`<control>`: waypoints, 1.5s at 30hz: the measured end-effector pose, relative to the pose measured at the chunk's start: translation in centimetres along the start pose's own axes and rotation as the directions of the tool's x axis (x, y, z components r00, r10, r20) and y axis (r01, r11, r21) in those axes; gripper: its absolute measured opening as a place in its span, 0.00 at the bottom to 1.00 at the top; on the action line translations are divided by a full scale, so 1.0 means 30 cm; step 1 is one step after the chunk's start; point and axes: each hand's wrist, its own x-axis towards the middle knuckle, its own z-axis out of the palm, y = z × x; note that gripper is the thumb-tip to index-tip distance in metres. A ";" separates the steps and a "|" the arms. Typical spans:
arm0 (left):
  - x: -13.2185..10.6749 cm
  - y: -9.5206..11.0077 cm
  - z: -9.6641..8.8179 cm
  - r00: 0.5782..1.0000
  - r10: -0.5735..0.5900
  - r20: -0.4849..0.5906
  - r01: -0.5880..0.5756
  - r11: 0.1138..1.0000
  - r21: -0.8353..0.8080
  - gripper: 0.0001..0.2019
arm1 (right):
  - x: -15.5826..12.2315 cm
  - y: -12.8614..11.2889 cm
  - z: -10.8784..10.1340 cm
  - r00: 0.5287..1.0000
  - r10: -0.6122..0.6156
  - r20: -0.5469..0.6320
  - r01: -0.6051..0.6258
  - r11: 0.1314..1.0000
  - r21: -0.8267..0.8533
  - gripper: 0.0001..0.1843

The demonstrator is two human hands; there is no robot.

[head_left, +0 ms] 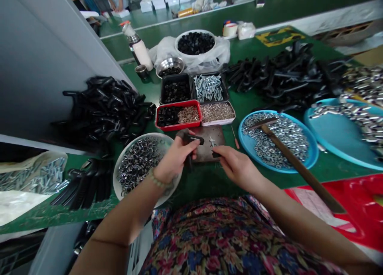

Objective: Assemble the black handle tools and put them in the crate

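My left hand is closed around a black plastic handle-like part, held over a worn metal plate. To its right, my right hand pinches a small dark piece near the plate's right edge; its exact kind is too small to make out. A few small silvery pieces lie on the plate between the hands. Just beyond the plate stand a red tray of black parts and copper-coloured pins, and a pale tray of tiny metal pieces.
A bowl of metal rings stands at my left, near a heap of black parts. On the right, a hammer rests across a blue basin of nuts. A screwdriver lies beside the plate. Black trays of screws stand behind.
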 end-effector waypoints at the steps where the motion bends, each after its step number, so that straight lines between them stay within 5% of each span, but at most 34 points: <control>1: -0.008 -0.023 0.026 1.000 -0.023 0.003 0.023 0.999 -0.027 0.19 | 0.001 -0.011 0.007 1.000 -0.005 0.003 0.005 1.000 0.010 0.18; 7: 0.002 -0.029 0.065 0.985 -0.128 0.117 0.129 0.992 0.004 0.19 | -0.041 -0.013 0.031 0.981 0.188 -0.042 -0.160 0.917 0.366 0.14; 13: -0.011 -0.061 0.036 0.970 -0.193 0.145 0.123 0.913 0.390 0.17 | -0.087 0.042 -0.040 0.961 -0.097 0.259 0.071 0.992 0.106 0.19; 17: -0.036 -0.093 0.011 0.951 -0.173 0.257 0.055 0.910 0.410 0.17 | -0.082 0.032 -0.056 0.948 -0.025 0.317 -0.063 0.963 0.264 0.15; 19: -0.049 -0.101 0.002 0.941 -0.144 0.306 0.010 0.917 0.400 0.18 | -0.074 0.019 -0.048 0.943 0.052 0.328 -0.201 0.876 0.438 0.11; 25: -0.065 -0.119 0.006 0.937 0.037 0.347 -0.196 0.879 0.435 0.23 | -0.062 0.015 -0.006 0.884 0.181 0.431 -0.467 0.345 0.814 0.20; 32: -0.075 -0.158 0.037 0.977 0.016 0.213 -0.044 0.991 0.128 0.24 | -0.053 -0.001 0.018 0.878 0.254 0.405 -0.465 0.258 0.847 0.21; 37: -0.089 -0.152 0.038 0.972 0.062 0.226 -0.108 0.974 0.198 0.23 | -0.042 -0.044 0.058 0.843 0.333 0.424 -0.498 0.180 0.849 0.26; 41: -0.061 -0.122 -0.010 0.964 0.107 0.244 -0.209 0.872 0.442 0.23 | -0.005 -0.037 0.054 0.838 0.392 0.378 -0.506 0.303 0.807 0.23; 43: -0.025 -0.096 -0.050 0.960 0.185 0.208 -0.275 0.750 0.602 0.20 | 0.077 -0.006 0.024 0.867 0.325 0.379 -0.498 0.511 0.700 0.18; 45: 0.024 -0.077 -0.080 0.931 0.286 0.226 -0.349 0.525 0.776 0.19 | 0.214 0.037 -0.002 0.926 0.242 0.290 -0.357 0.811 0.463 0.13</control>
